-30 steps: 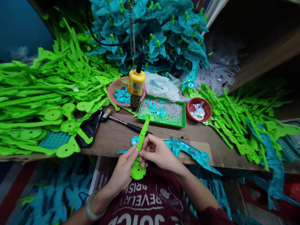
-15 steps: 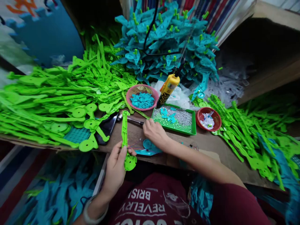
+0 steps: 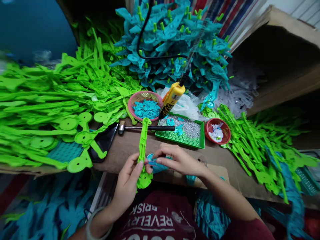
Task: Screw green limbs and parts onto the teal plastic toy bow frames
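In the head view, the job looks partly done: the green stick [image 3: 142, 141] shows its hollow side uncovered, so some work seems left. The left hand [image 3: 126, 178] squeezes it near the round end, and its long end pokes past the fingertips. The right hand [image 3: 181, 160] bends in beside it, over the blue piece [image 3: 158, 168]; I can't tell if its fingers pinch anything.

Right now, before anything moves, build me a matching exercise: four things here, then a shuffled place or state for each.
1. Hammer
2. Yellow-and-black power tool
3. Red basket
4. Lime-green plastic part

A. Holds white pieces
B. In the left hand
C. Lies crosswise, one end overlapping the green tray in view
D. Tilted, a coiled spring rising above it

Pairs: 1-C, 2-D, 3-A, 4-B
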{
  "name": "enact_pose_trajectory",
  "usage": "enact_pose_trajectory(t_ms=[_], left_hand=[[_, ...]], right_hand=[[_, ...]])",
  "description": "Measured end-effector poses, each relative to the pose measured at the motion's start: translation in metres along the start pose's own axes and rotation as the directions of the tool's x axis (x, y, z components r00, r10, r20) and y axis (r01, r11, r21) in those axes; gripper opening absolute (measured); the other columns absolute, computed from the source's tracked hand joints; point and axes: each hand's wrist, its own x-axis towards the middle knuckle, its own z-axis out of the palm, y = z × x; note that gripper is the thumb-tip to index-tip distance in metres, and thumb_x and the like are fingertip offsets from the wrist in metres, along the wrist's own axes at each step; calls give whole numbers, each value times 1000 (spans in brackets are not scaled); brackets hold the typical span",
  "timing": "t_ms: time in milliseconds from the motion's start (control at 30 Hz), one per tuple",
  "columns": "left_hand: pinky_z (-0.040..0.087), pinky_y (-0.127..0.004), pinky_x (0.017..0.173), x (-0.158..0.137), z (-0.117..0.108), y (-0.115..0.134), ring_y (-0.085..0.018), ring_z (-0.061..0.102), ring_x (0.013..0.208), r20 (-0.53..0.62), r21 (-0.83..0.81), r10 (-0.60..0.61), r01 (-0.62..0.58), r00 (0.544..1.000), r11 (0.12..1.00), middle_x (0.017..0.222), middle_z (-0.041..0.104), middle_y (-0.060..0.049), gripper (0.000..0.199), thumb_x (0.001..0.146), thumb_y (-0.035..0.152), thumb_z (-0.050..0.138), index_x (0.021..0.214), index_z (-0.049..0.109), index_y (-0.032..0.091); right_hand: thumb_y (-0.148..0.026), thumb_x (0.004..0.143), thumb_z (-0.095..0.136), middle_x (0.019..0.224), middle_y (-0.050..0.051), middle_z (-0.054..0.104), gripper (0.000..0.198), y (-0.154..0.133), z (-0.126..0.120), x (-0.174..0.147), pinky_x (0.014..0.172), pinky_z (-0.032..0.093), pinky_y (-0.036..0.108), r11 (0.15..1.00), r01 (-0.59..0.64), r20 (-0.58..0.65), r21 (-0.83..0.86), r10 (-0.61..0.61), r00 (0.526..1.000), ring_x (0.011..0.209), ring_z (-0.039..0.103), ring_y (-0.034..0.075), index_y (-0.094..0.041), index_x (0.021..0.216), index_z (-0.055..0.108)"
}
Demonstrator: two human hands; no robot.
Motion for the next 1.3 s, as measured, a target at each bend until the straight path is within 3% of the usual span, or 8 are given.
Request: enact_pose_trajectory(t_ms=[267, 567, 733, 833, 933, 1000, 1133, 1300], left_hand=[[55, -28, 76, 8, 24, -2, -15, 63, 72, 88, 184, -11, -5, 996, 983, 73, 64, 1, 45, 93, 43, 61, 131, 59, 20], [58, -29, 60, 15, 57, 4, -13, 57, 49, 312, 396, -175, 39, 934, 917, 58, 55, 5, 61, 94, 48, 55, 147, 47, 19], [52, -26, 46, 25, 66, 2, -11, 53, 38, 305, 512, -125, -51, 944, 858, 61, 56, 4, 50, 95, 46, 50, 138, 56, 22], [51, -25, 54, 28, 68, -1, -13, 59, 50, 305, 566, 81, -249, 949, 786, 68, 62, 0, 36, 95, 38, 52, 124, 67, 21], [47, -24, 51, 29, 68, -9, -12, 54, 46, 312, 604, 215, -368, 925, 707, 71, 63, -1, 34, 97, 32, 50, 122, 67, 18], [47, -25, 52, 30, 65, -16, -12, 53, 46, 338, 638, 291, -445, 895, 629, 68, 63, -1, 35, 97, 31, 48, 124, 66, 16], [47, -24, 54, 34, 58, -24, -13, 56, 51, 420, 669, 391, -570, 819, 476, 68, 64, -1, 34, 98, 28, 45, 121, 66, 13], [47, -23, 53, 34, 53, -25, -12, 60, 54, 419, 690, 424, -585, 803, 426, 71, 67, -3, 33, 100, 26, 44, 121, 64, 12]], right_hand=[[-23, 103, 42, 97, 5, 55, 17, -4, -38, -36, 76, 48, 28, 942, -68, -5, -330, 70, 998, 86, 54, 14, -18, 98, 58], [-21, 103, 36, 89, 6, 53, 23, 2, -27, -40, 57, 33, 29, 696, -162, -222, -699, 5, 975, 73, 44, 16, -17, 93, 56], [-26, 103, 36, 89, 7, 54, 25, 7, -8, -44, 67, 42, 30, 858, -205, -395, -471, 3, 919, 79, 50, 16, -17, 88, 55], [-25, 96, 47, 77, 2, 55, 15, 12, 9, -44, 64, 45, 28, 972, -225, -585, -68, 144, 798, 71, 53, 14, -20, 82, 51], [-30, 90, 56, 61, -6, 52, 14, 19, 24, -41, 42, 39, 21, 840, -189, -501, 508, 467, 729, 46, 46, 8, -22, 83, 47], [-35, 88, 59, 54, -9, 49, 18, 24, 32, -38, 32, 32, 18, 704, -155, -412, 693, 564, 716, 37, 40, 7, -22, 83, 47], [-37, 82, 71, 58, -8, 53, 24, 30, 44, -38, 36, 40, 16, 732, -25, -559, 681, 542, 627, 43, 49, 6, -20, 80, 54], [-32, 79, 78, 72, -2, 64, 20, 32, 52, -42, 50, 53, 21, 685, 96, -552, 723, 489, 675, 59, 63, 10, -18, 88, 67]])
